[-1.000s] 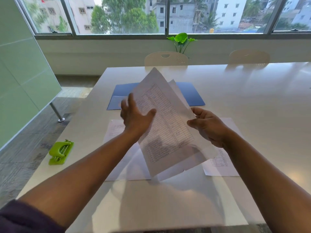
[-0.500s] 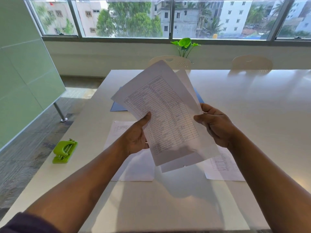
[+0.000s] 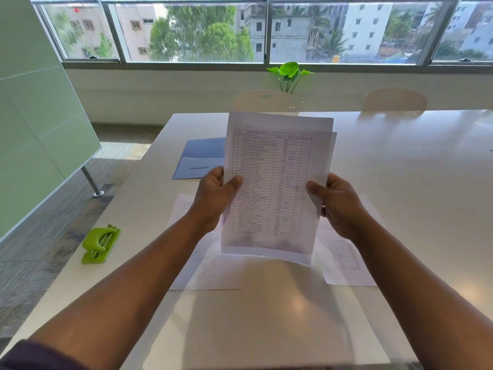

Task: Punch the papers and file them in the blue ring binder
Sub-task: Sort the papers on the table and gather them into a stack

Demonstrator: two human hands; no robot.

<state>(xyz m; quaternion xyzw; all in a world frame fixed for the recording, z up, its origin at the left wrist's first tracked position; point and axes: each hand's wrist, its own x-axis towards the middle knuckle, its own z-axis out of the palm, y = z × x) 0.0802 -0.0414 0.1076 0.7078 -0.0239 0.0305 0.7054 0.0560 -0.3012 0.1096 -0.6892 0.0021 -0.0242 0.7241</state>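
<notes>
I hold a small stack of printed table sheets upright above the white table, its bottom edge near the tabletop. My left hand grips the stack's left edge and my right hand grips its right edge. Behind the stack lies the open blue binder, mostly hidden by the sheets. Two more sheets lie flat on the table, one under my left hand and one at the right. A green hole punch sits near the table's left edge.
Two pale chairs stand at the table's far side, with a green plant by the window. A green glass partition and grey carpet lie to the left of the table.
The tilted, fanned sheets have been squared and turned upright. My left hand moved from open beside them to gripping the left edge; the stack now stands lower, close to the table.
</notes>
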